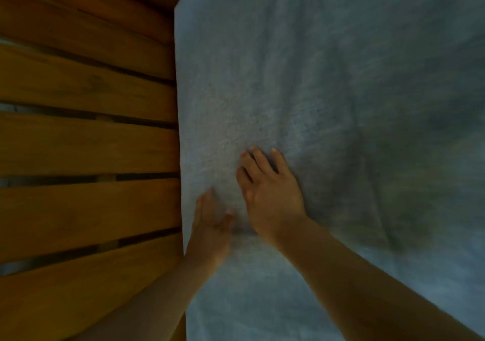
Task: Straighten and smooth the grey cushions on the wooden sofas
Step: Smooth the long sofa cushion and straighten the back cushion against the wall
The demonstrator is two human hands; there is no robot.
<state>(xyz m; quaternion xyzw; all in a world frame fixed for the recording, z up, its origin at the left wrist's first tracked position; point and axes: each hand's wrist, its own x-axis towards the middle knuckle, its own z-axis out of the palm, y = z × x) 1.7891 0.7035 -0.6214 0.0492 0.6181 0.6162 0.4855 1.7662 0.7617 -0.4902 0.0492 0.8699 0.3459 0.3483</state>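
Grey cushion [328, 91] under my fingers, creased, shadowed folds beyond right fingertips. Right hand [270, 196] flat on fabric, fingers straight, slightly spread. Left hand [210, 225] blurred, edge-on beside it, fingers straight together. Wooden slats [84, 141] just left of left fingers.

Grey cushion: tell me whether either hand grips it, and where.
Nothing is gripped. The right hand lies flat on the grey cushion near its left edge; the left hand, fingers straight, touches it beside that.

furniture: wooden slats [86, 144], gaps between | light: dim, warm
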